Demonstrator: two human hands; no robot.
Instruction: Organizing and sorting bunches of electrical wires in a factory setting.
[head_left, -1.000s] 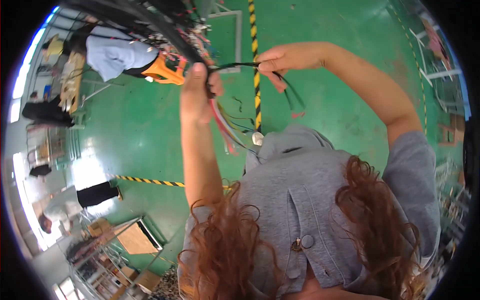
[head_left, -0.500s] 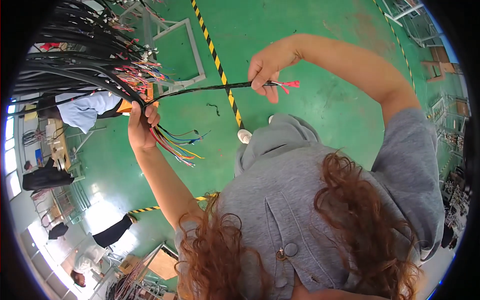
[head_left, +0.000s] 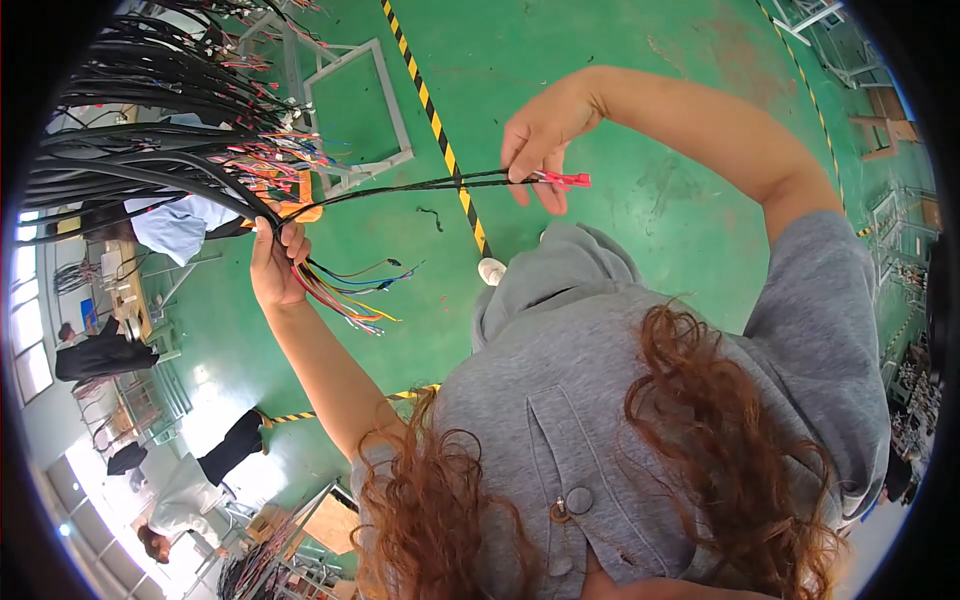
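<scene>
We draw one black cable out of the hanging bundle; the sorting looks only begun

Our left hand (head_left: 275, 265), at 9 o'clock, is closed around the coloured wires (head_left: 345, 295) where they leave the big bundle of black cables (head_left: 130, 170); our right hand (head_left: 540, 135), at 12 o'clock, pinches the black cable (head_left: 400, 188) near its red connectors (head_left: 565, 180), fingers (head_left: 522, 190) shut on it, and holds it stretched out and apart; we judge one cable is separated, while many in the bundle at 10 o'clock wait above the green floor (head_left: 620, 60).
</scene>
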